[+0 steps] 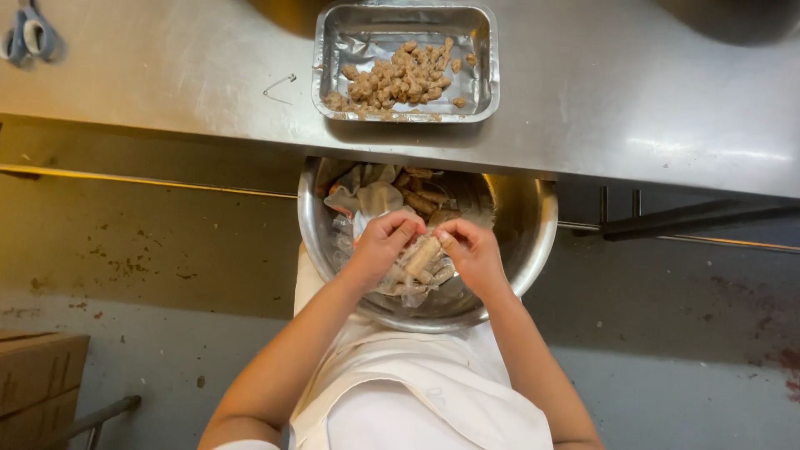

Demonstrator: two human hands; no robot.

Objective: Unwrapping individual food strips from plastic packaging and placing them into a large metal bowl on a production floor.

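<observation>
Both forearms rise from 6 o'clock and converge over a large steel bowl (533,242) resting on the person's white-aproned lap (417,392); the left hand (379,246) comes in from 7 o'clock, the right hand (475,254) from 5 o'clock, wrists bent inward so the fingers meet above the bowl's middle. Between them sits a pale, tan, cylinder-shaped sausage piece (422,254), tilted with its upper end toward 1 o'clock; the left fingers (404,225) curl over its near side, pressed against it, while the right thumb and forefinger pinch its upper end — both grips closed tight, no spread fingers. Under the hands lies crumpled clear wrapping (412,287); toward 12 o'clock inside the bowl more wrapping (371,196) and a few more tan sticks (421,200) pile up.

At 12 o'clock, past the bowl, a steel counter (625,92) carries a foil tray (483,58) holding small brown chunks (400,79); scissors (29,33) lie at 10 o'clock — far corner of the counter; a cardboard box (37,375) stands at 8 o'clock on the floor.
</observation>
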